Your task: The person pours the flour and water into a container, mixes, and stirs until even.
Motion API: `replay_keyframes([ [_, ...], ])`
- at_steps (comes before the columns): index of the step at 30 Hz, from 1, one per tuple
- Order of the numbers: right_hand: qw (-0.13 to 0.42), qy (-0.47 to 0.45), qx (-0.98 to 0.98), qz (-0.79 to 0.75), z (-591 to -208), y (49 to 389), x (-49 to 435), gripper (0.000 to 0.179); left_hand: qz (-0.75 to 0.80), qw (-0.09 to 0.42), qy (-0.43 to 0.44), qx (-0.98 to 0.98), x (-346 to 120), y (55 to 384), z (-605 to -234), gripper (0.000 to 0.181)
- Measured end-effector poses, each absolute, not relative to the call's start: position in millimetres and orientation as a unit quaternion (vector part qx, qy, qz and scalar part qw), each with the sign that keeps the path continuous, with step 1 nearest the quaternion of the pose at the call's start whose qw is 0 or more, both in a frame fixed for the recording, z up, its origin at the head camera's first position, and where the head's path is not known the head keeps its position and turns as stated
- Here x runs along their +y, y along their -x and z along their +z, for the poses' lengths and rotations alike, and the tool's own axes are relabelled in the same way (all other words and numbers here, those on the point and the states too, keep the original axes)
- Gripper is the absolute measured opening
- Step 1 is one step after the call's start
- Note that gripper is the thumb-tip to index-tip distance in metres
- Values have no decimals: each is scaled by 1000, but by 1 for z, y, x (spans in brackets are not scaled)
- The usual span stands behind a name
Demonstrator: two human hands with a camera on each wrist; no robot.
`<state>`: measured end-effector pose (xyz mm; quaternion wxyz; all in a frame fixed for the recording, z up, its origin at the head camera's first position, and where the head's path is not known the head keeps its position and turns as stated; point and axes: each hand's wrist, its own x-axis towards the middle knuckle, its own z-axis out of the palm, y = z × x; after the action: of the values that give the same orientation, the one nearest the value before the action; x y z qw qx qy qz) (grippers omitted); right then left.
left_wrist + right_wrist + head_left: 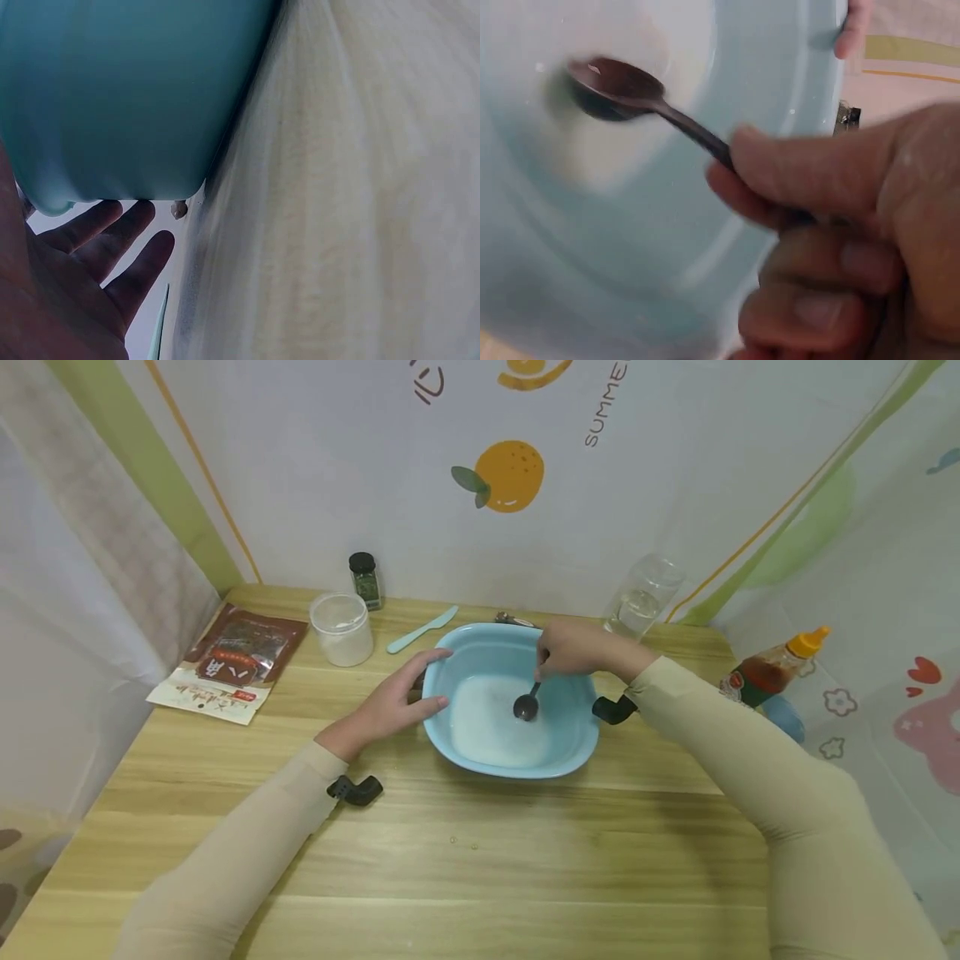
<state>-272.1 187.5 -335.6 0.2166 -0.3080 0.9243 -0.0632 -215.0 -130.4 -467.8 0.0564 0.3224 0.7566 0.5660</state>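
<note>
A light blue basin (577, 743) stands on the wooden table with a whitish layer (480, 735) across its bottom. My right hand (573, 647) reaches over its far right side and pinches the handle of a dark spoon (619, 86) between thumb and fingers. The spoon's bowl points down into the basin, over the whitish layer, with a shiny spot inside it. At the basin's left side, my left hand (393, 697) has its thumb and forefinger on the rim. Its other fingers (139, 277) stretch out, fairly straight, along the outer wall below the rim.
Left of the basin are a brown food packet (232, 660), an open tub of white powder (342, 635), a black-capped spice jar (365, 583) and a pale blue knife (423, 629). A glass jar of clear liquid (637, 606) stands behind, and an orange-capped sauce bottle (772, 668) at right.
</note>
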Motion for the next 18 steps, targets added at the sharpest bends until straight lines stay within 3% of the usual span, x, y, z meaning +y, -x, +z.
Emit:
replay_keyframes([
  [4, 255, 339, 901, -90, -341, 269, 181, 19, 570, 56, -320, 755, -131, 214, -468, 73],
  [13, 206, 289, 932, -74, -337, 275, 189, 20, 569, 61, -318, 756, -130, 214, -468, 74],
  [18, 262, 325, 906, -71, -336, 270, 193, 19, 567, 57, -317, 758, -130, 215, -468, 74],
])
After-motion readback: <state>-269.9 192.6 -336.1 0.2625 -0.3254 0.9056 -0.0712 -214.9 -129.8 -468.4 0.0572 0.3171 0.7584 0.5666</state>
